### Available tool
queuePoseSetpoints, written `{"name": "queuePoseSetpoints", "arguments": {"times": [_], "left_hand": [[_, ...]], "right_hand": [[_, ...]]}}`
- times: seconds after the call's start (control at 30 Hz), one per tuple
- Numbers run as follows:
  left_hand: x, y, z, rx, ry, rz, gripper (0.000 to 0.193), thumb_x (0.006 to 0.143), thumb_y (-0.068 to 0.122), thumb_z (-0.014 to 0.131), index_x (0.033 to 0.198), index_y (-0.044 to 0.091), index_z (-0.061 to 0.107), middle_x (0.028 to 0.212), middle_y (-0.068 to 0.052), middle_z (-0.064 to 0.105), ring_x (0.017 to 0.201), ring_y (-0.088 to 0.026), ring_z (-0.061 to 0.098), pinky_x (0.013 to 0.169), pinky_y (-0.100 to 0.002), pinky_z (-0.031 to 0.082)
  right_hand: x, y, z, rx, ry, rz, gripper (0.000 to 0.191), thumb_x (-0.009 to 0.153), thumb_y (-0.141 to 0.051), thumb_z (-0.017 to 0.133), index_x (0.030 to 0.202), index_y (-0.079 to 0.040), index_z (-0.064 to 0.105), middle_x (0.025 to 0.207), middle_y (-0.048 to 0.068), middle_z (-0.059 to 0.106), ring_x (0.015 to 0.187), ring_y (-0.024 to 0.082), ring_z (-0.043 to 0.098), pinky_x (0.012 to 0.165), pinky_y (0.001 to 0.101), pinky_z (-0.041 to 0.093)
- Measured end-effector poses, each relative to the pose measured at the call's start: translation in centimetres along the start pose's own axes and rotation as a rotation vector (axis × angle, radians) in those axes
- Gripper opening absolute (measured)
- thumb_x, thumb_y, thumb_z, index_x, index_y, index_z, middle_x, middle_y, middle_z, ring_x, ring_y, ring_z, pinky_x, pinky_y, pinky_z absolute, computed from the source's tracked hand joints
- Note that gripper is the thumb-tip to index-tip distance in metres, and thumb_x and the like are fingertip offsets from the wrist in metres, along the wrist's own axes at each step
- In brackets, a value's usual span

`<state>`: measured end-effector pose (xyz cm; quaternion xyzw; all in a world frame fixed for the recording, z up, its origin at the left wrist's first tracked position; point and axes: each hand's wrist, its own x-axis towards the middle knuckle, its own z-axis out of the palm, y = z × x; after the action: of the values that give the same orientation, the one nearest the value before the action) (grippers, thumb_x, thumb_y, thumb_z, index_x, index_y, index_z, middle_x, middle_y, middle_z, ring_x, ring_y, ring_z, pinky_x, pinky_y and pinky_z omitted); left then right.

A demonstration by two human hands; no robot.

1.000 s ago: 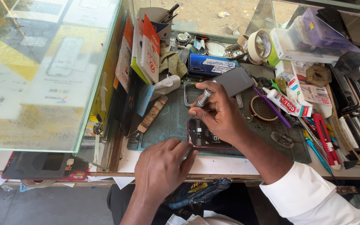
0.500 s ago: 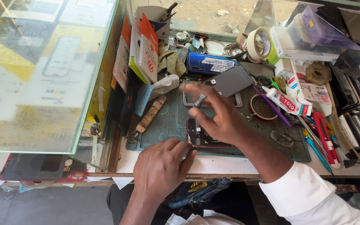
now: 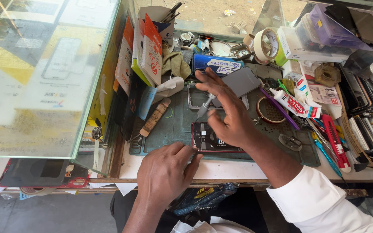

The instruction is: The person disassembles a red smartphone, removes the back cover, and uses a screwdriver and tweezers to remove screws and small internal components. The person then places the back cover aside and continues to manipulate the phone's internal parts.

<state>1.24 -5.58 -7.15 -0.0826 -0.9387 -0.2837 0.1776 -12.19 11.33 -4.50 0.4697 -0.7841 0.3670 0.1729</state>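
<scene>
Orange-and-white cardboard packages stand upright at the left end of the bench, leaning against the glass display case. Behind the work area lies a long blue box with pale labels, and to the right a white glue tube with a red label rests on its side next to a white carton.

On the green work mat lies an opened phone with a red frame, its insides facing up, close to the near edge of the bench. The left hand rests at that edge with its fingers bent together, their tips touching the phone's left end; it grips nothing. The right hand hovers just above the phone with the fingers spread wide and straight, while a slim grey tool sits pinched between thumb and palm, its tip pointing toward an empty silver phone frame. A dark grey panel lies just beyond the fingertips.

At the top right, a clear purple-tinted plastic box holds dark flat phone parts. A roll of pale tape stands on edge beside it. A grey cup at the back holds dark tools upright.
</scene>
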Motion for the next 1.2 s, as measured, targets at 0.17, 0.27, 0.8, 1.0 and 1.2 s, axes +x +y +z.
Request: {"name": "queuePoseSetpoints", "arguments": {"times": [0.17, 0.27, 0.8, 1.0, 1.2], "left_hand": [[-0.1, 0.1, -0.1, -0.004, 0.022, 0.013, 0.025, 0.09, 0.032, 0.073, 0.077, 0.011, 0.071, 0.067, -0.003, 0.064, 0.064, -0.025, 0.067, 0.054, -0.043, 0.052], [-0.1, 0.2, -0.3, -0.02, -0.013, -0.004, 0.025, 0.09, 0.032, 0.073, 0.077, 0.01, 0.071, 0.067, -0.005, 0.064, 0.065, -0.026, 0.067, 0.055, -0.044, 0.051], [0.7, 0.2, -0.4, -0.065, 0.048, 0.041, 0.022, 0.089, 0.029, 0.072, 0.079, 0.009, 0.07, 0.072, -0.007, 0.066, 0.07, -0.031, 0.067, 0.059, -0.046, 0.051], [0.1, 0.4, -0.4, -0.055, 0.041, 0.04, 0.023, 0.09, 0.029, 0.072, 0.079, 0.009, 0.071, 0.073, -0.007, 0.067, 0.07, -0.031, 0.067, 0.059, -0.046, 0.051], [-0.7, 1.1, -0.4, -0.038, 0.063, 0.053, 0.023, 0.091, 0.03, 0.071, 0.081, 0.01, 0.071, 0.076, -0.006, 0.069, 0.071, -0.03, 0.069, 0.058, -0.045, 0.052]], "right_hand": [[0.0, -0.2, 0.2, 0.059, 0.006, 0.042, 0.062, 0.082, 0.014, 0.042, 0.139, -0.008, 0.053, 0.16, 0.011, 0.049, 0.159, 0.032, 0.034, 0.121, 0.0416, 0.045], [0.1, -0.4, -0.1, 0.089, 0.019, -0.04, 0.051, 0.095, 0.001, 0.065, 0.144, -0.005, 0.049, 0.16, 0.013, 0.048, 0.159, 0.032, 0.034, 0.132, 0.0487, 0.029], [0.8, -0.2, -0.6, -0.047, 0.021, -0.041, 0.061, 0.083, 0.009, 0.058, 0.142, -0.004, 0.052, 0.158, 0.014, 0.05, 0.154, 0.032, 0.039, 0.128, 0.0486, 0.029], [0.2, -0.7, -1.2, -0.026, -0.019, -0.089, 0.062, 0.085, 0.006, 0.059, 0.145, -0.004, 0.048, 0.16, 0.014, 0.045, 0.156, 0.033, 0.032, 0.129, 0.0506, 0.023], [-0.4, -1.4, -1.1, -0.068, -0.024, -0.068, 0.065, 0.083, 0.008, 0.054, 0.147, -0.007, 0.05, 0.162, 0.013, 0.047, 0.159, 0.032, 0.034, 0.132, 0.05, 0.026]]}}
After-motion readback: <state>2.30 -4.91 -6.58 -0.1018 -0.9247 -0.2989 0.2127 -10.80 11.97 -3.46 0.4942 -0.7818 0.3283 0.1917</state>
